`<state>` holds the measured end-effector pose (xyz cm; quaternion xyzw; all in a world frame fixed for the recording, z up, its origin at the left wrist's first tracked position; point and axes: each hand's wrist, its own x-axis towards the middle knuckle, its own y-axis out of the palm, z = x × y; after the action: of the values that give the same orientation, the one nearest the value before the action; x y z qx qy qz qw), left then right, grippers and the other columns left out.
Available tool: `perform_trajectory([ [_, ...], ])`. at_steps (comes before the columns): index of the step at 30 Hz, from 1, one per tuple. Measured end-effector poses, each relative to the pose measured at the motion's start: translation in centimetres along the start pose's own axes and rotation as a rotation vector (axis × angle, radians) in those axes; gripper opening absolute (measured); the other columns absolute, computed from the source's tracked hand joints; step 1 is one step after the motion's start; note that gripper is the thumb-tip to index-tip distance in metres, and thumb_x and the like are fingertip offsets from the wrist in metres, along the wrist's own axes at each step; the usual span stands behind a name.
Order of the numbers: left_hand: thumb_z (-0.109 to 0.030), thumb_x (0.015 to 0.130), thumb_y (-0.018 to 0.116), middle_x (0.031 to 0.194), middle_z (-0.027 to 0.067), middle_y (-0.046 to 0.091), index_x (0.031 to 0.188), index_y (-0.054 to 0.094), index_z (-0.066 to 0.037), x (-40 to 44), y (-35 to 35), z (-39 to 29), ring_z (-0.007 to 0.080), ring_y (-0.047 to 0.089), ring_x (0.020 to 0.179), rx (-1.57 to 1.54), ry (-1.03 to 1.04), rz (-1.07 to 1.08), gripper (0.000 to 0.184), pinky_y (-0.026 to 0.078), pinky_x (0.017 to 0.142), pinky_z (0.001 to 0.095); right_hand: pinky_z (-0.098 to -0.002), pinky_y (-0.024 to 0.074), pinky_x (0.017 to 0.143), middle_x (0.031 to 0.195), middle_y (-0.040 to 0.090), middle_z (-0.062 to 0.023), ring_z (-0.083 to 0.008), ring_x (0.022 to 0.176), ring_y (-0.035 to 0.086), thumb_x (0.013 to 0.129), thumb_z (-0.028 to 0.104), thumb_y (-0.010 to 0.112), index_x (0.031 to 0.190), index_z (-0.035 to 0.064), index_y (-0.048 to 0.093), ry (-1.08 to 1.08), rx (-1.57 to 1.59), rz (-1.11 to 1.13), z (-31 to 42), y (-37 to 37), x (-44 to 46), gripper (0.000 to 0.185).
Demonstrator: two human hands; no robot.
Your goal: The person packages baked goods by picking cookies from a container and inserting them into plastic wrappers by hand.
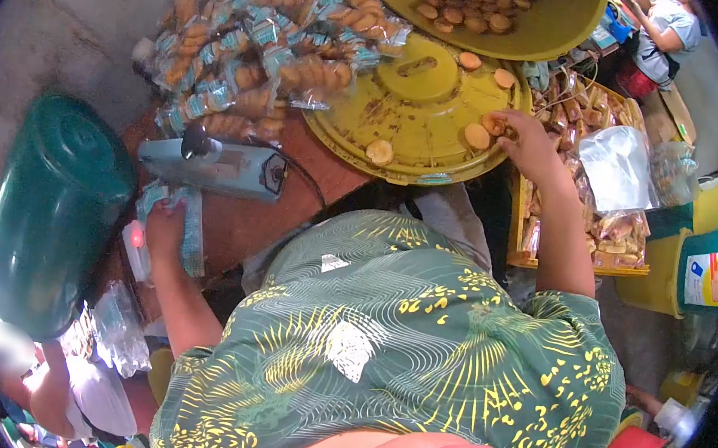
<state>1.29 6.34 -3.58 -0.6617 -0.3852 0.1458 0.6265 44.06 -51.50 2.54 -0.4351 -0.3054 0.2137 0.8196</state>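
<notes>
My right hand (529, 145) is over the right side of a yellow round lid (400, 155), its fingertips closed on a round cookie (494, 123). Close by on the lid lie another cookie (476, 136) and a few loose ones near the rim. At the left, my left hand (165, 224) has its fingers closed at a clear plastic bag (154, 196) with blue print; the fingertips are partly hidden. A similar flat bag (193, 230) lies right beside that hand. Just beyond it stands a light-blue bag sealer (213, 167) with a dark knob.
Packed cookie bags (264, 42) are piled beyond the sealer. A yellow basin (559, 36) of cookies stands at the back. To the right is a yellow crate (516, 230) of wrapped snacks with clear bags on top. A green bin (57, 212) stands left. Other people are nearby.
</notes>
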Motion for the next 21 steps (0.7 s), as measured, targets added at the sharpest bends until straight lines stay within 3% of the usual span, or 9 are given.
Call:
perform_trajectory([
  [2,-0.035,0.084,0.07,0.099,0.0232,0.068,0.105,0.065,0.003,-0.3,0.9,0.8,0.0394,0.065,0.096,0.055,-0.004,0.049,0.044,0.05,0.083,0.0432,-0.0446,0.0475,0.093,0.112,0.065,-0.0179,-0.0377,0.108,0.059,0.087,0.022,0.062,0.115,0.0106,0.065,-0.072,-0.018,0.04,-0.1,0.9,0.6,0.03],
  [4,-0.035,0.083,0.07,0.095,0.0237,0.068,0.102,0.065,0.003,-0.1,1.0,1.1,0.041,0.065,0.093,0.102,-0.03,0.111,0.042,0.05,0.08,0.0446,-0.0445,0.0478,0.092,0.11,0.066,-0.0181,-0.038,0.107,0.06,0.089,0.022,0.062,0.114,0.0094,0.065,0.002,-0.059,-0.003,0.1,1.4,1.2,0.029],
  [6,-0.033,0.085,0.069,0.094,0.0242,0.067,0.099,0.065,0.002,-0.5,-0.2,0.4,0.0421,0.064,0.091,0.06,-0.03,0.075,0.038,0.049,0.079,0.0449,-0.0448,0.0489,0.089,0.105,0.066,-0.0197,-0.0396,0.103,0.061,0.092,0.022,0.06,0.111,0.0057,0.065,-0.018,-0.073,-0.138,-1.7,2.9,2.2,0.026],
  [9,-0.029,0.087,0.066,0.094,0.0244,0.067,0.099,0.065,0.003,-0.8,-3.1,-3.5,0.0427,0.063,0.091,0.002,-0.109,0.034,0.034,0.049,0.079,0.0443,-0.046,0.0494,0.086,0.105,0.066,-0.0208,-0.041,0.1,0.061,0.093,0.024,0.059,0.112,0.0035,0.063,0.106,0.005,-0.134,-1.3,3.0,2.8,0.028],
  [12,-0.029,0.092,0.062,0.098,0.0221,0.068,0.103,0.066,0.002,-0.7,-3.8,-3.2,0.0363,0.066,0.091,-0.064,-0.181,-0.037,0.033,0.049,0.08,0.0421,-0.0443,0.0496,0.087,0.109,0.066,-0.0204,-0.0398,0.1,0.062,0.094,0.023,0.059,0.116,0.003,0.06,0.129,0.029,-0.147,-2.3,4.1,2.9,0.03],
  [15,-0.032,0.095,0.059,0.098,0.0169,0.071,0.109,0.068,-0.004,0.7,-4.4,-1.3,0.0285,0.067,0.09,-0.289,-0.235,-0.151,0.033,0.05,0.081,0.039,-0.0419,0.0494,0.089,0.108,0.067,-0.0185,-0.0367,0.101,0.063,0.094,0.023,0.061,0.116,0.0027,0.06,0.204,0.141,-0.13,-2.5,3.3,3.1,0.03],
  [17,-0.034,0.096,0.058,0.089,0.0126,0.069,0.107,0.068,-0.006,1.6,-7.1,-3.6,0.0238,0.065,0.081,-0.458,-0.105,-0.352,0.031,0.05,0.073,0.0354,-0.0404,0.0491,0.09,0.108,0.067,-0.0174,-0.0342,0.102,0.064,0.093,0.024,0.062,0.115,0.0023,0.061,0.253,0.278,-0.075,-2.2,2.4,3.3,0.031],
  [19,-0.036,0.096,0.058,0.081,0.0091,0.066,0.104,0.066,-0.007,2.1,-11.1,-7.9,0.0199,0.061,0.073,-0.707,-0.199,-0.513,0.031,0.049,0.064,0.0313,-0.0392,0.0489,0.09,0.108,0.067,-0.0166,-0.0312,0.101,0.065,0.093,0.025,0.064,0.114,0.0017,0.062,0.276,0.422,0.021,-1.9,1.6,3.1,0.032],
  [21,-0.038,0.096,0.059,0.074,0.0065,0.06,0.101,0.063,-0.005,2.2,-14.8,-12.7,0.0169,0.056,0.064,-1.029,-0.53,-0.624,0.033,0.044,0.055,0.0269,-0.0381,0.0487,0.09,0.108,0.068,-0.0168,-0.0297,0.101,0.065,0.093,0.026,0.064,0.114,0.0016,0.062,0.216,0.337,0.207,-0.4,0.8,2.3,0.032],
])
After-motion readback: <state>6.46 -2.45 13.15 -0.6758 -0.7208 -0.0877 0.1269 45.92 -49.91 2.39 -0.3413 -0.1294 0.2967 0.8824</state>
